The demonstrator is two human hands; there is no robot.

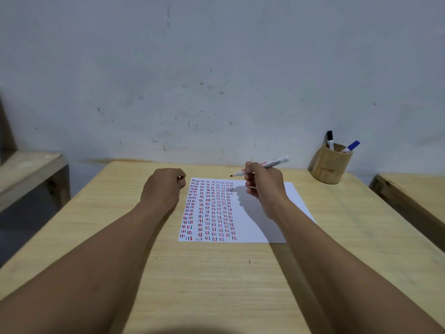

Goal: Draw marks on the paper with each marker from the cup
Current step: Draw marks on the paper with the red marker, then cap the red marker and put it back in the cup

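Observation:
A white paper [265,213] lies on the wooden table [216,273]; its left half is filled with columns of short red, blue and black marks. My right hand [263,186] holds an uncapped red marker [272,164] above the paper's top edge, tip pointing left and hovering off the sheet. My left hand [166,186] is closed in a fist just left of the paper; something small and red shows between its fingers, probably the marker's cap. A wooden cup [328,166] at the back right holds a black marker [330,139] and a blue marker [351,146].
A grey stained wall stands right behind the table. A second wooden table [414,189] sits to the right, and a wooden bench or shelf [29,172] to the left, with a gap of floor between.

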